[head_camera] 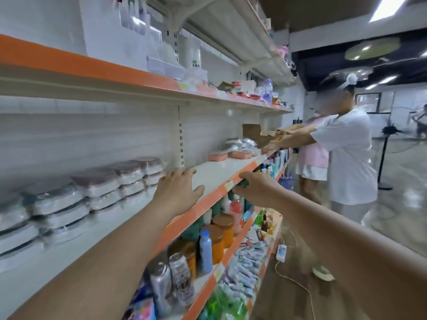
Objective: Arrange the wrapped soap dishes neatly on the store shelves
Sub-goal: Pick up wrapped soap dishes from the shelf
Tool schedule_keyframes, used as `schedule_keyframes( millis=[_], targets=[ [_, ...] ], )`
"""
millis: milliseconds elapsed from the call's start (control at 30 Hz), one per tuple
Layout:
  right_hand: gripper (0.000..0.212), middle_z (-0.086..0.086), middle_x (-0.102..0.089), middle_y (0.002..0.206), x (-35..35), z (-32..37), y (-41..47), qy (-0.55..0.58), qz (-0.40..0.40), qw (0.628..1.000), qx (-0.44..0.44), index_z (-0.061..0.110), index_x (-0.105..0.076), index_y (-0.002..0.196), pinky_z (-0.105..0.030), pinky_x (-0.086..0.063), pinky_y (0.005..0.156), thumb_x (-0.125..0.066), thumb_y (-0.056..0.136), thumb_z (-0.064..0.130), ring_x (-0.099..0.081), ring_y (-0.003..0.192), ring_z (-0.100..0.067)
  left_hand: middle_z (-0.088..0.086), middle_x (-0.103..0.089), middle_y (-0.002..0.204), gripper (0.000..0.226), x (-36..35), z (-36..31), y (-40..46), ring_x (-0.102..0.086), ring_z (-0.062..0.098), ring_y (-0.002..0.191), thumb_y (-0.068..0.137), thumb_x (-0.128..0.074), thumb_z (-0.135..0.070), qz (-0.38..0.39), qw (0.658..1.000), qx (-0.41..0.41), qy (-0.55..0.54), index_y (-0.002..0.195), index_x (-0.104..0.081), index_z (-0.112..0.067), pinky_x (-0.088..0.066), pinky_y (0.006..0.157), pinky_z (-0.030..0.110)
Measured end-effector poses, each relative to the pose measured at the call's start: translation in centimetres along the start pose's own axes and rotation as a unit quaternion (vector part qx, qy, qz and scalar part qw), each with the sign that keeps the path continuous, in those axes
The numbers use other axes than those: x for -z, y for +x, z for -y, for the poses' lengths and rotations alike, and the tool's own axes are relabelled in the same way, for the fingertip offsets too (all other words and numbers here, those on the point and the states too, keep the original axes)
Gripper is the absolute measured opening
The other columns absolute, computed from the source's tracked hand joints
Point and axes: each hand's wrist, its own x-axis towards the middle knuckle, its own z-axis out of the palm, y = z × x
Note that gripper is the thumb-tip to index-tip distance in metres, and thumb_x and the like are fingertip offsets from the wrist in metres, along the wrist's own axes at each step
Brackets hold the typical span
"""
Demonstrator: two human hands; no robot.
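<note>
Middle shelf (215, 174): we find bare board between the stacked wrapped soap dishes (97, 188) at left and the pink packs (228, 155) further along. Our left hand (178, 189) lies flat on that gap; our right hand (256, 188) sits at the orange front edge. Beyond the packs, another person's arms (291, 138) reach across the shelf. The shelf above (92, 72) overhangs it.

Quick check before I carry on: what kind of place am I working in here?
Most likely a retail shop aisle. Long orange-edged shelves run down the wall with price tags on the lips, stacked wrapped soap dishes sit on one, bottles and cans fill the shelf below, and another person is stocking farther along.
</note>
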Motion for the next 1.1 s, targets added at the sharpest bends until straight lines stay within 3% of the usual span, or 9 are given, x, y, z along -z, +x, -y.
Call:
schedule_keyframes(
  millis=[300,367,667,833,967,1100],
  targets=[
    [0.056,-0.01,-0.041,0.143,0.4,-10.5,15.7,-0.013,-0.002,1.0,-0.024,0.016,-0.031,0.146,-0.028,-0.038,0.08,-0.045,0.096,0.038,-0.046,0.122,-0.026,0.007,-0.032,0.147,0.054,-9.0,-5.2,17.9,-0.032,0.026,0.133,0.096,-0.037,-0.043,0.04,0.998,-0.034,-0.02,0.144,-0.028,-0.018,-0.026,0.106,0.036],
    [0.057,-0.009,-0.04,0.144,-0.2,-13.1,19.3,-0.012,0.005,1.0,-0.023,0.016,-0.03,0.146,-0.029,-0.04,0.084,-0.045,0.096,0.038,-0.044,0.124,-0.026,0.007,-0.032,0.148,0.054,-11.1,-6.2,21.3,-0.031,0.026,0.134,0.096,-0.037,-0.042,0.041,0.998,-0.032,-0.02,0.144,-0.027,-0.018,-0.025,0.107,0.036],
    [0.057,-0.009,-0.041,0.144,-0.4,-25.7,36.7,0.002,0.045,0.999,0.001,0.016,-0.028,0.146,-0.031,-0.041,0.091,-0.046,0.096,0.037,-0.046,0.125,-0.026,0.007,-0.032,0.147,0.056,-20.2,-11.4,37.8,-0.031,0.027,0.133,0.096,-0.038,-0.043,0.041,0.999,0.031,-0.007,0.144,-0.028,-0.018,-0.028,0.106,0.036],
    [0.053,-0.012,-0.045,0.139,-0.3,-29.6,45.5,0.002,0.046,0.999,0.022,0.013,-0.034,0.143,-0.028,-0.039,0.08,-0.046,0.096,0.035,-0.05,0.118,-0.027,0.007,-0.031,0.148,0.055,-23.5,-13.0,45.3,-0.032,0.027,0.134,0.096,-0.038,-0.043,0.04,0.998,0.051,0.003,0.144,-0.029,-0.017,-0.028,0.107,0.039],
    [0.049,-0.011,-0.05,0.135,-2.4,-31.1,52.2,0.002,0.063,0.997,0.051,0.01,-0.04,0.138,-0.034,-0.043,0.095,-0.047,0.095,0.034,-0.049,0.118,-0.027,0.007,-0.035,0.145,0.052,-26.6,-11.6,50.7,-0.033,0.028,0.132,0.095,-0.039,-0.042,0.049,0.995,0.083,0.016,0.14,-0.033,-0.016,-0.029,0.105,0.037],
    [0.053,-0.011,-0.045,0.14,-4.7,-32.6,58.8,-0.001,0.072,0.996,0.06,0.01,-0.038,0.14,-0.035,-0.039,0.1,-0.048,0.094,0.034,-0.043,0.126,-0.028,0.008,-0.036,0.143,0.054,-30.1,-9.4,56.4,-0.033,0.028,0.131,0.095,-0.04,-0.042,0.038,0.993,0.107,0.018,0.141,-0.031,-0.017,-0.028,0.105,0.036]
  ],
)
